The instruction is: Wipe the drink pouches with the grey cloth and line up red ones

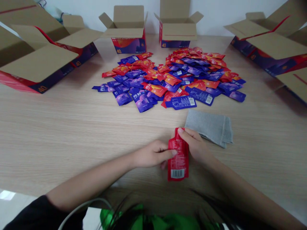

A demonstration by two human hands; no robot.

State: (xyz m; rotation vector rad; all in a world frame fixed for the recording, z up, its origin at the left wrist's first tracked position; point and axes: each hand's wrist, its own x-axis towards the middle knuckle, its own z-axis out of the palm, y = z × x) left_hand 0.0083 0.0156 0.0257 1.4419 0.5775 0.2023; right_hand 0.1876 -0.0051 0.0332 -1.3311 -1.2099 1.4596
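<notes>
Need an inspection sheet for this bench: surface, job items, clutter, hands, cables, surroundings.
Surface: wood-grain table, no spill seen.
Job's things: red pouch held barcode side showing; pile of red and purple-blue pouches beyond.
Clutter: folded grey cloth by the right hand.
Hands: left hand grips the red pouch's side, right hand its narrow end.
Cables: pale cord or strap near left sleeve; wires at far left.
Surroundings: open cartons left, back and right; pale wall.
</notes>
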